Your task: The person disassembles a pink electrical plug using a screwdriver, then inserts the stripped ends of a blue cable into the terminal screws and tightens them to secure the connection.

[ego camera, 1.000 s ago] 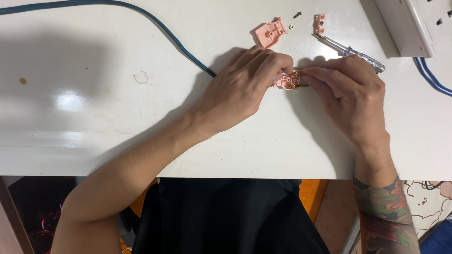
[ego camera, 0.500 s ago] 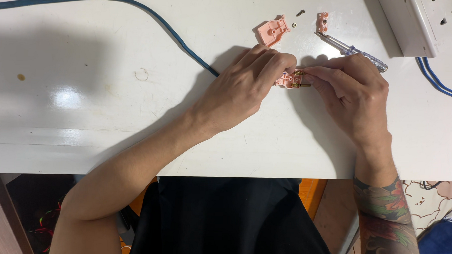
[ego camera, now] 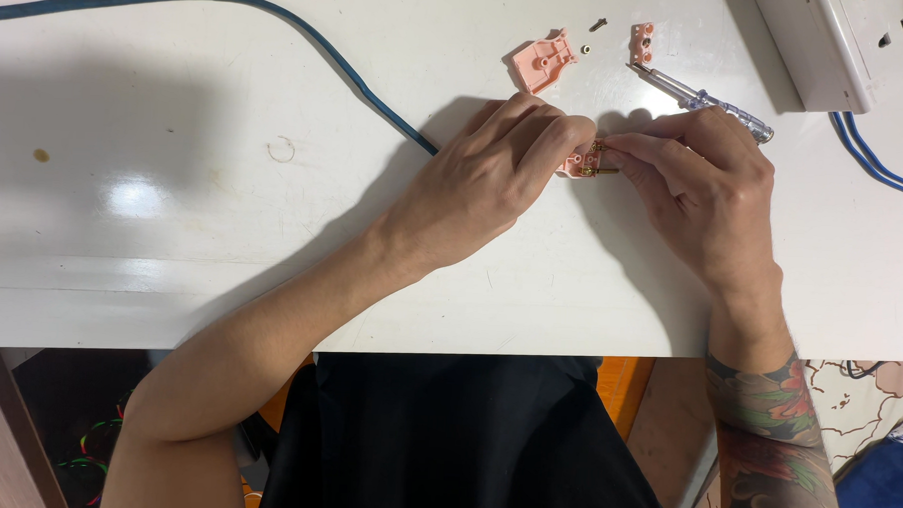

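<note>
Pink plug body point(ego camera: 581, 165) — brass pins showing — pinched between both hands.

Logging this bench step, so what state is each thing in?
left hand: gripping pink plug body
right hand: pinching brass pin at the body
pink cover: detached, on table
screwdriver: lying unused
blue cable: slack on table

My white table point(ego camera: 222, 246) carried a blue cable point(ego camera: 309, 39) curving across its far left, a pink plug cover point(ego camera: 541, 63), small screws point(ego camera: 599, 25), a clear-handled screwdriver point(ego camera: 707, 98) and a white power strip point(ego camera: 839, 42) far right.
</note>
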